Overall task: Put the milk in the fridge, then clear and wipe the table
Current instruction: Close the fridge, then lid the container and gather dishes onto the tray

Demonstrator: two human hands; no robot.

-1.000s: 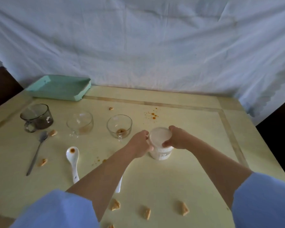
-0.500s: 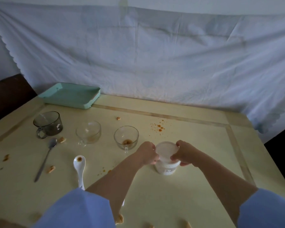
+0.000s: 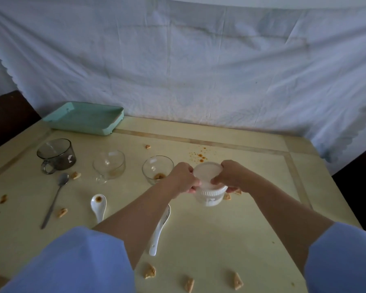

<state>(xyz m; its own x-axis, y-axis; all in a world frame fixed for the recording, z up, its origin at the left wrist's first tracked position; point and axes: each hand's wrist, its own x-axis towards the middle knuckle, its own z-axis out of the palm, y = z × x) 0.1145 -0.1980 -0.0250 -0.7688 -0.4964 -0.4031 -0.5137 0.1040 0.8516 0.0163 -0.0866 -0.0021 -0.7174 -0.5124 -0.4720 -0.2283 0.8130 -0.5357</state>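
A white lidded milk tub [image 3: 209, 197] stands near the middle of the yellow table [image 3: 230, 235]. My left hand [image 3: 183, 178] grips its lid rim from the left and my right hand [image 3: 230, 175] grips it from the right, thumbs on the lid. Whether the tub touches the table I cannot tell. Brown splatter [image 3: 199, 155] marks the table just behind it.
A teal tray [image 3: 82, 118] sits back left. A smoked glass mug [image 3: 57, 154], two clear glass cups [image 3: 109, 164] [image 3: 156, 172], a metal spoon [image 3: 55, 199], two white ceramic spoons [image 3: 98, 206] [image 3: 160, 231] and several crumbs [image 3: 150, 271] lie about. White cloth hangs behind.
Both hands have kept hold of the tub's lid; the thumbs now press on top. The camera has tilted up and back, so crumbs beside the tub show.
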